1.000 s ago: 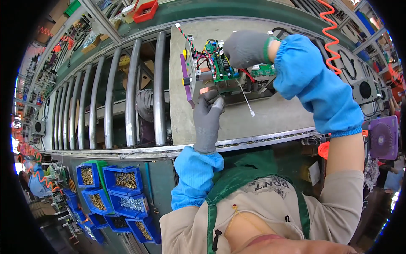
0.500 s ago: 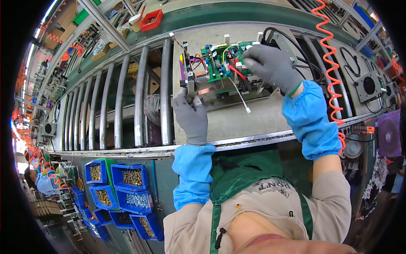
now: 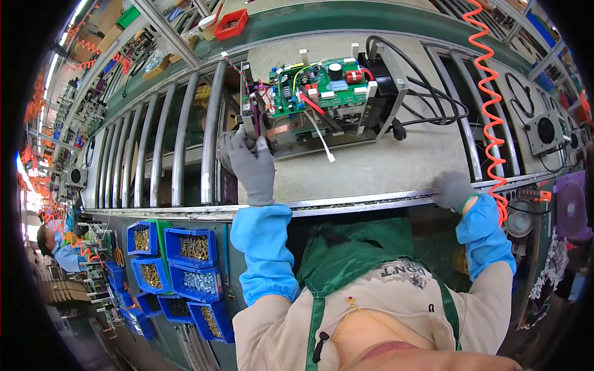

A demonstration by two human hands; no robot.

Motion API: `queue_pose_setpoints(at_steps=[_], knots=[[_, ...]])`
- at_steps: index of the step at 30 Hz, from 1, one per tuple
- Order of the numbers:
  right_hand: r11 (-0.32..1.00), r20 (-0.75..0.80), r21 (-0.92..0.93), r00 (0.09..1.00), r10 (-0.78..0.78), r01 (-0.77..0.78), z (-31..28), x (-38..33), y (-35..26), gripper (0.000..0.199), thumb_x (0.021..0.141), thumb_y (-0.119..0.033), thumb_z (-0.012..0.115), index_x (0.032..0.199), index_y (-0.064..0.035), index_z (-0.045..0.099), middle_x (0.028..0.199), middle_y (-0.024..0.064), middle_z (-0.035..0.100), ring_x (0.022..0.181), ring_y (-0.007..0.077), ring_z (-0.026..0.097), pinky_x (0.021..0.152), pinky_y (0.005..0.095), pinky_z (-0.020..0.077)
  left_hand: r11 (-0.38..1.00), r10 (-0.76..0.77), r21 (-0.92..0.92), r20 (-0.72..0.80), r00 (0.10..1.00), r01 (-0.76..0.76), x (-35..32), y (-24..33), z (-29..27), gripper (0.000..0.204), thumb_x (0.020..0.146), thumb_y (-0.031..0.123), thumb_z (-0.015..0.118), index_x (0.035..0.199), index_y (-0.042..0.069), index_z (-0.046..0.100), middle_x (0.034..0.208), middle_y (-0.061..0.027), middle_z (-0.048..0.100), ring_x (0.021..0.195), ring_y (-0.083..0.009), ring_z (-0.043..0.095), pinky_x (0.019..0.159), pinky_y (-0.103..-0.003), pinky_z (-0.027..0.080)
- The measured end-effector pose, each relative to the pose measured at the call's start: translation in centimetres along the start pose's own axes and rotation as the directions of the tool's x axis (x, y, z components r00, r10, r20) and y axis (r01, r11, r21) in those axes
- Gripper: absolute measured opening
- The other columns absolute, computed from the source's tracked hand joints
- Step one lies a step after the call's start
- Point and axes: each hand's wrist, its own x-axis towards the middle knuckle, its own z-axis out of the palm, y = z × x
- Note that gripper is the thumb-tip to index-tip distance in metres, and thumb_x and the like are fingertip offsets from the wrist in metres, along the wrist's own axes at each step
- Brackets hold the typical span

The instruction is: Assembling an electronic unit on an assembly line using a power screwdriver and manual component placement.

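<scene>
An electronics unit stands on a flat grey board [image 3: 371, 167]. Its green circuit board [image 3: 337, 86] sits on top, above a metal chassis [image 3: 297, 147] with a black fan [image 3: 378, 77] at the right end. A loose white-plugged cable [image 3: 322, 139] hangs off its front. My left hand [image 3: 252, 166], in a grey glove, is closed on the end panel [image 3: 252, 117] at the unit's left side; part of the grip is hidden. Away from the unit, my right hand [image 3: 453, 190], also gloved, is over the line's front edge, its fingers smeared by motion.
Steel rollers [image 3: 185, 142] run left of the board. A black power cord [image 3: 433, 93] loops off the unit's right end. An orange coiled hose [image 3: 486, 80] hangs at the right. Blue bins of screws [image 3: 190, 247] stand at lower left; a red tray [image 3: 231, 25] sits at the back.
My right hand has left the top of the unit and come down toward me, to the right. The unit has turned slightly and shifted left with my left hand at its end.
</scene>
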Motion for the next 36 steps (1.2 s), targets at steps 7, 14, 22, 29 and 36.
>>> queue_pose_setpoints(at_steps=[7, 14, 22, 29, 36], knots=[[0.883, 0.24, -0.098, 0.85, 0.469, -0.46, 4.1, -2.0, 5.3, 0.048, 0.063, -0.042, 0.078, 0.097, -0.0094, 0.07, 0.101, 0.0114, 0.069, 0.096, 0.0302, 0.067, 0.082, 0.0401, 0.0533, 0.998, 0.007, 0.055, 0.007, 1.0, -0.008, -0.3, 0.1, -1.2, 0.037, 0.08, 0.004, 0.065, 0.114, -0.004, 0.054, 0.096, -0.0104, 0.049, 0.073, -0.0188, 0.049, 0.065, -0.031, 0.045], [0.933, 0.351, -0.352, 0.913, 0.209, -0.077, 3.9, -3.2, 8.2, 0.035, 0.058, -0.024, 0.072, 0.091, -0.0104, 0.07, 0.083, 0.0132, 0.069, 0.079, 0.0301, 0.068, 0.068, 0.0397, 0.0541, 0.897, -0.043, -0.434, 0.103, 0.994, 0.084, -4.7, 3.9, -0.4, 0.032, 0.082, 0.006, 0.065, 0.113, 0.003, 0.059, 0.09, -0.0043, 0.056, 0.078, -0.0121, 0.056, 0.068, -0.026, 0.048], [0.923, -0.304, -0.088, 0.872, -0.384, 0.375, -8.0, -8.5, -2.2, 0.037, 0.062, -0.013, 0.071, 0.096, -0.0083, 0.058, 0.081, 0.0087, 0.059, 0.081, 0.0309, 0.06, 0.067, 0.0401, 0.05, 0.86, 0.502, -0.482, 0.748, 0.434, -0.165, -10.9, 13.6, 2.9, 0.06, 0.074, 0.04, 0.073, 0.119, 0.003, 0.058, 0.103, -0.0195, 0.059, 0.096, -0.0369, 0.058, 0.085, -0.041, 0.047], [0.627, 0.176, 0.742, 0.835, -0.521, 0.235, -5.6, -6.5, -5.0, 0.063, 0.062, -0.02, 0.079, 0.117, -0.0036, 0.054, 0.107, 0.0118, 0.06, 0.099, 0.0255, 0.057, 0.083, 0.0359, 0.0479, 0.902, 0.343, -0.259, 0.916, 0.207, -0.346, -11.8, 14.3, 1.5, 0.032, 0.075, 0.025, 0.068, 0.101, 0.008, 0.061, 0.085, -0.0069, 0.063, 0.084, -0.0287, 0.062, 0.073, -0.04, 0.051], [0.418, 0.092, 0.905, 0.925, -0.369, 0.077, -1.2, -3.3, -9.4, 0.08, 0.06, -0.018, 0.08, 0.131, -0.0008, 0.046, 0.115, 0.0113, 0.057, 0.106, 0.0209, 0.053, 0.095, 0.0328, 0.0407, 0.772, 0.548, -0.299, 0.76, 0.35, -0.561, -8.6, 11.1, 1.0, 0.054, 0.068, 0.034, 0.072, 0.113, 0.008, 0.058, 0.109, -0.0128, 0.056, 0.107, -0.0308, 0.054, 0.087, -0.043, 0.046]])
